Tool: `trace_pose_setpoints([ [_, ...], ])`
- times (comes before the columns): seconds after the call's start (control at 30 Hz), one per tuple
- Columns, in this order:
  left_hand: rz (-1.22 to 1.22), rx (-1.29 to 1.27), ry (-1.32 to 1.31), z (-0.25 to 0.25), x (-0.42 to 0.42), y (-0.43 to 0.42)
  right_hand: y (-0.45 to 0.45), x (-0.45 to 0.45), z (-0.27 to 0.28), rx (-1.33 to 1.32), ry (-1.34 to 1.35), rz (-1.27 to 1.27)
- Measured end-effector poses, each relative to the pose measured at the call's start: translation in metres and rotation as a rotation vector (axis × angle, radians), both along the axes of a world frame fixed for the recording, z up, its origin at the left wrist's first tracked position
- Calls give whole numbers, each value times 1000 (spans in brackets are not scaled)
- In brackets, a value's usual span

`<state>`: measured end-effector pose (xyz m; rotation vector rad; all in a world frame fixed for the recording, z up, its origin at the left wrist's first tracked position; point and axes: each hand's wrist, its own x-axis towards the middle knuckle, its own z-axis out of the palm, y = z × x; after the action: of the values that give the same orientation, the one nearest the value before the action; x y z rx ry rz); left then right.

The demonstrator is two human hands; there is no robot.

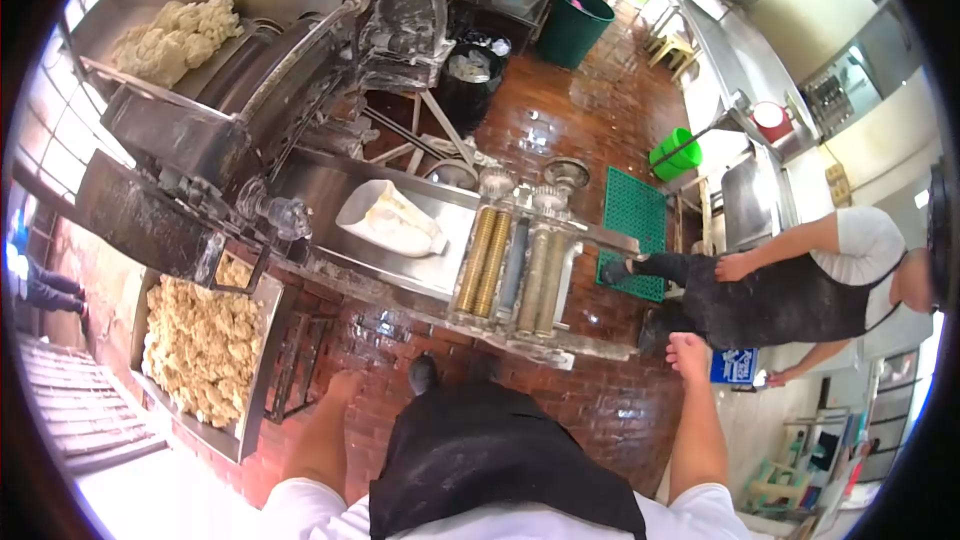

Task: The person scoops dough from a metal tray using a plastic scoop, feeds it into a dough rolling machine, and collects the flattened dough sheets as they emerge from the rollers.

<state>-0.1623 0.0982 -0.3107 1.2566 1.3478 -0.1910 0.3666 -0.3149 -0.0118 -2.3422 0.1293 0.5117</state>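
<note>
Person's left hand [345,384] and right hand [688,355], either side of the apron [480,465], fingers apart or together indeterminable; pale piece [392,223], possibly dough, on metal tray [425,278] beside rollers [483,262]; seemingly a pause, any grasp calling for forward reach.

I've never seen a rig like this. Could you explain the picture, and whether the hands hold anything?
It's one picture, from a camera worn on a person's head, facing forward and down. The bare left hand and right hand are the wearer's own; I see nothing held in either. Ahead are a big machine and metal rollers. A whitish object, hard to identify, lies on the metal tray beside the rollers. Dough lumps fill a trough at left. Another person is at right.
</note>
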Motion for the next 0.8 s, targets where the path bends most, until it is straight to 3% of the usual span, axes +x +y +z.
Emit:
trace_pose_setpoints([
  [0.17, 188, -43, 35, 15, 3, -14, 3, 43, 23, 145, -67, -22],
  [0.2, 252, -47, 69, 38, 7, -22, -1, 55, 26, 173, -99, -19],
  [0.23, 79, 23, -69, 47, 1, -27, -4, 66, 35, 147, -140, -33],
  [0.3, 24, -8, -86, 43, 0, -36, -16, 89, 52, 118, -202, -111],
  [0.37, 270, -209, 175, 35, 3, -47, -36, 116, 70, 113, -239, -226],
  [0.47, 420, -164, 148, 26, 10, -61, -83, 155, 96, 180, -197, -439],
  [0.57, 136, -126, -39, 27, 14, -51, -111, 166, 109, 387, -322, -699],
  [0.67, 73, -11, -67, 44, 19, -42, -150, 177, 78, 626, -209, -549],
  [0.7, 64, 20, -23, 52, 19, -38, -143, 168, 75, 711, -176, -620],
  [0.73, 30, 49, 43, 56, 14, -32, -198, 211, 39, 706, -145, -502],
  [0.77, -4, 76, 109, 60, 10, -27, -195, 206, 42, 649, -148, -529],
  [0.8, -41, 193, 143, 36, -6, -21, -236, 238, 25, 622, -77, -274],
])
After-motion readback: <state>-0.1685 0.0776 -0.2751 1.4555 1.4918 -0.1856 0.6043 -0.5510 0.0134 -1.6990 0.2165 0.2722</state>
